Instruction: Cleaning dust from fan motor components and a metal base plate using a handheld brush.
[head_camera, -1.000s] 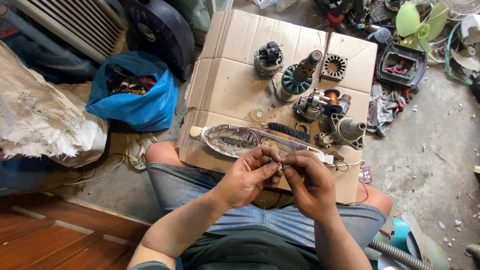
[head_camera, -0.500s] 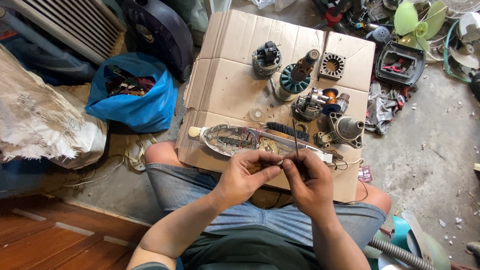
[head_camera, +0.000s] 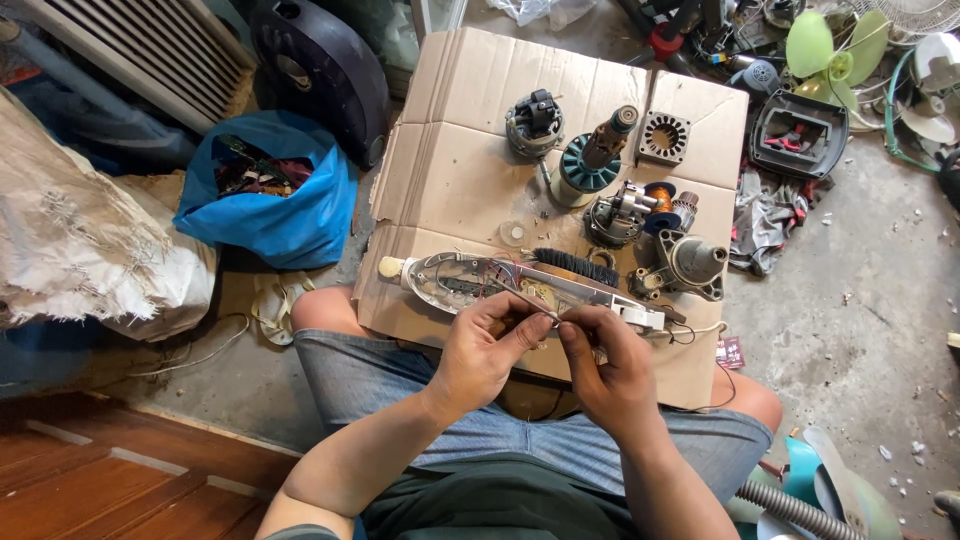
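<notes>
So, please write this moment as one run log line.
left hand: pinches thin wire | right hand: pinches same wire | below: opened appliance shell on cardboard

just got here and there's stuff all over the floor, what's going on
A person sits on the floor with a flattened cardboard sheet laid over their lap. The left hand and right hand are close together, pinching a thin wire or rod just above an opened long appliance housing. A black brush lies beside it, and motor parts are spread further up the cardboard. A blue bag sits to the left.
</notes>
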